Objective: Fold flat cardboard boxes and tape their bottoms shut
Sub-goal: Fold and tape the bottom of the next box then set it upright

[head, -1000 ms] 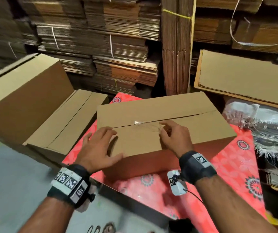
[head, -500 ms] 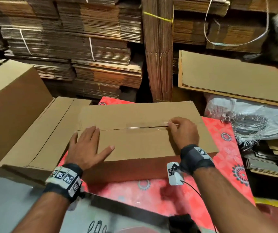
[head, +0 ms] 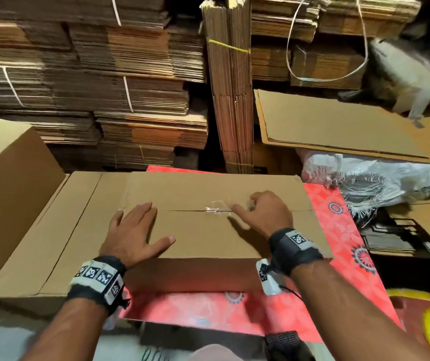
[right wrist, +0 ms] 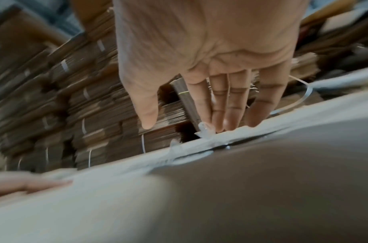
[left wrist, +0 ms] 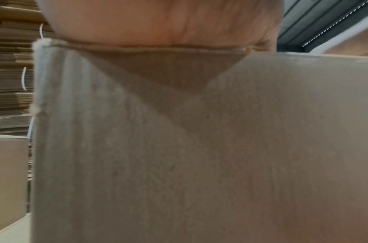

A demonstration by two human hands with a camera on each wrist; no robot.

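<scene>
Two hands rest on top of one cardboard box (head: 208, 230) that sits bottom-up on a red patterned table cover (head: 339, 230) directly in front of you. Your left hand (head: 133, 230) lies flat on the near-left part of the top, fingers straight and spread, gripping nothing; its wrist view shows only the heel of the palm pressed on the box's upper edge. Your right hand (head: 263, 212) sits on the right half, at the seam (head: 182, 210) where the two bottom flaps meet. Its fingers (right wrist: 220, 105) point down nearly straight with their tips on the far flap, the thumb held apart. They touch the crumpled clear tape (head: 217, 207) but do not seem to pinch it, though blur makes that uncertain.

The seam runs left to right across the box, and its long axis is what the next move depends on. The tape covers only a short stretch near the middle, just left of your right fingertips. From there the seam looks bare leftward to your left hand and rightward under your right hand to the box edge. Your right hand is the nearer one to the tape, so smoothing it probably means sliding left along the seam.

Bundled flat cardboard (head: 104, 100) is stacked beyond the table, and a finished box (head: 8, 183) stands at the left.
</scene>
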